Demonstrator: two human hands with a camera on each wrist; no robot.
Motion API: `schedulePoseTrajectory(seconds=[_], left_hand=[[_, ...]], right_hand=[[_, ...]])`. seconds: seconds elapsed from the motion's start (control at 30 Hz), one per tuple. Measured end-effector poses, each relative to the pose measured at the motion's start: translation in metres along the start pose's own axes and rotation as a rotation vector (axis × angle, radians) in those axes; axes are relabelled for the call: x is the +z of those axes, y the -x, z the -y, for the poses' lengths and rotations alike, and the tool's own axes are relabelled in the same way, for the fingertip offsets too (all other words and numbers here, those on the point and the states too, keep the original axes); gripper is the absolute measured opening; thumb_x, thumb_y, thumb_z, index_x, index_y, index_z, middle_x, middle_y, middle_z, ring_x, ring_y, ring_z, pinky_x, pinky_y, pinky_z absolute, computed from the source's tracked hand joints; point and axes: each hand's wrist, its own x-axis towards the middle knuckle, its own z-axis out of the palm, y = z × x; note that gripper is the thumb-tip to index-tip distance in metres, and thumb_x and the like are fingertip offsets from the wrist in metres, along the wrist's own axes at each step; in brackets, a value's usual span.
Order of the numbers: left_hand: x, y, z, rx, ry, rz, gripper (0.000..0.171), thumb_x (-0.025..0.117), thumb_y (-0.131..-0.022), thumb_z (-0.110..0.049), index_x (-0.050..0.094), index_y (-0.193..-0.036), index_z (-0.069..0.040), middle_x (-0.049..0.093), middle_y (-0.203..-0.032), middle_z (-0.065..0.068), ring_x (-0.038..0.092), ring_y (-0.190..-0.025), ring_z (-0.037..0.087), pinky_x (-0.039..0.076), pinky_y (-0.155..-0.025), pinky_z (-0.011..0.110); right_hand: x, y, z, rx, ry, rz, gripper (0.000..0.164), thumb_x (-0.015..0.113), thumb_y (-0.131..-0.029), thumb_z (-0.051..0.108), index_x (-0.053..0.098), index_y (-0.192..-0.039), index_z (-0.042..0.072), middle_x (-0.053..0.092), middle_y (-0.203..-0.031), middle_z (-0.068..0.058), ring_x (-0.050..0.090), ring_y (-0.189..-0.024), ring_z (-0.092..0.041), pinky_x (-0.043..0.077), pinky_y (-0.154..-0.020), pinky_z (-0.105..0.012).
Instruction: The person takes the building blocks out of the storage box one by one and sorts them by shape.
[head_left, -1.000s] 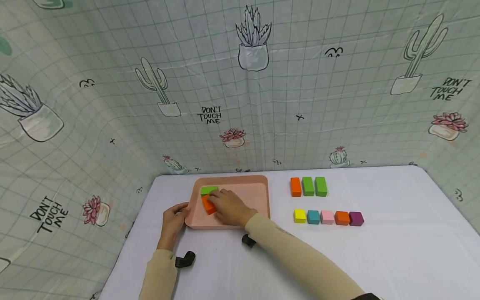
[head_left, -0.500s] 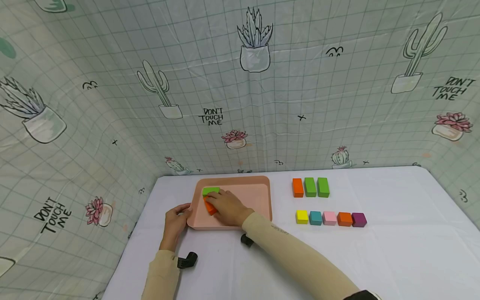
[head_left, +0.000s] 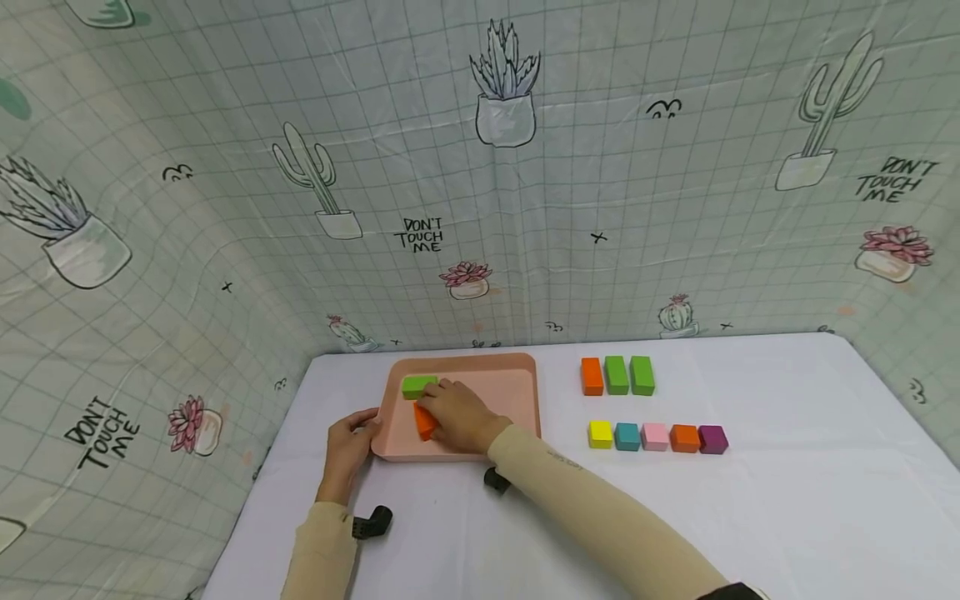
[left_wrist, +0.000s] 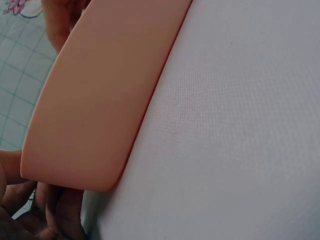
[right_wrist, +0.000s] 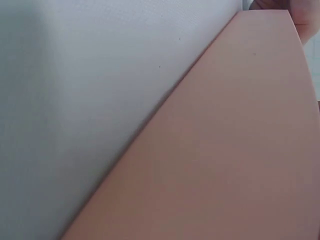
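Observation:
A pink rectangular tray (head_left: 487, 362) sits on the white table. At its near left corner, my left hand (head_left: 348, 446) grips the wall; in the left wrist view the left hand's fingers (left_wrist: 65, 207) lie against the outside and the thumb reaches the rim. Over the tray's left half, my right hand (head_left: 459, 414) holds an orange block (head_left: 424, 423) from its right side, with the lower fingers hidden. Just behind that block, a light green block (head_left: 417, 387) lies lengthwise near the back left corner. The right wrist view shows only the tray's outer wall (right_wrist: 225, 140) and part of the left hand.
Right of the tray, another orange block (head_left: 592, 377) and two green blocks (head_left: 617, 375) stand in a row. In front of them runs a line of small cubes: yellow (head_left: 600, 434), teal, pink, orange and purple. A patterned cloth (head_left: 555, 208) hangs behind the table.
Held by my right hand, the orange block has shifted slightly forward toward me and turned, leaving a gap to the green block. My left hand stays at the tray corner.

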Motion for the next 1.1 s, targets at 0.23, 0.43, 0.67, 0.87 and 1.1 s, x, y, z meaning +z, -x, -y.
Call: schedulePoseTrajectory(seconds=[0.23,0.43,0.67,0.87,1.1], left_hand=[[-0.001,0.0,0.001,0.019,-0.01,-0.013,0.034,0.064,-0.101,-0.005,0.067,-0.129,0.014,0.067,-0.104,0.017,0.058,-0.075,0.006,0.048,-0.064,0.018],[-0.002,0.001,0.001,0.013,0.002,-0.012,0.034,0.063,-0.1,-0.003,0.067,-0.129,0.015,0.067,-0.104,0.017,0.058,-0.076,0.005,0.049,-0.064,0.017],[-0.001,0.001,0.001,0.013,0.035,0.003,0.034,0.063,-0.101,-0.003,0.066,-0.129,0.016,0.065,-0.102,0.015,0.059,-0.074,0.006,0.049,-0.062,0.018],[0.0,0.002,0.001,0.01,0.003,-0.004,0.034,0.063,-0.102,-0.005,0.067,-0.129,0.015,0.066,-0.104,0.017,0.058,-0.075,0.006,0.048,-0.062,0.018],[0.0,0.001,0.0,0.015,-0.026,0.003,0.034,0.063,-0.103,-0.006,0.067,-0.129,0.015,0.066,-0.104,0.017,0.057,-0.075,0.006,0.048,-0.063,0.018]], right_hand=[[-0.001,0.004,-0.002,0.022,-0.035,0.016,0.047,0.082,-0.094,0.025,0.068,-0.137,0.009,0.064,-0.135,-0.004,0.057,-0.119,-0.022,0.047,-0.109,-0.033],[-0.002,0.009,-0.004,0.055,-0.06,0.032,0.048,0.08,-0.094,0.021,0.067,-0.139,0.008,0.063,-0.135,-0.005,0.056,-0.118,-0.021,0.045,-0.109,-0.032],[-0.001,0.016,-0.009,0.046,-0.073,0.004,0.048,0.08,-0.093,0.021,0.068,-0.138,0.007,0.065,-0.134,-0.006,0.057,-0.12,-0.022,0.045,-0.11,-0.034],[-0.005,0.032,-0.016,-0.029,-0.005,-0.063,0.048,0.081,-0.093,0.026,0.069,-0.136,0.009,0.067,-0.129,-0.003,0.059,-0.121,-0.022,0.045,-0.11,-0.035],[-0.024,0.059,-0.026,-0.066,0.049,-0.149,0.046,0.084,-0.092,0.025,0.071,-0.132,0.008,0.068,-0.127,-0.004,0.062,-0.123,-0.025,0.045,-0.112,-0.038]])
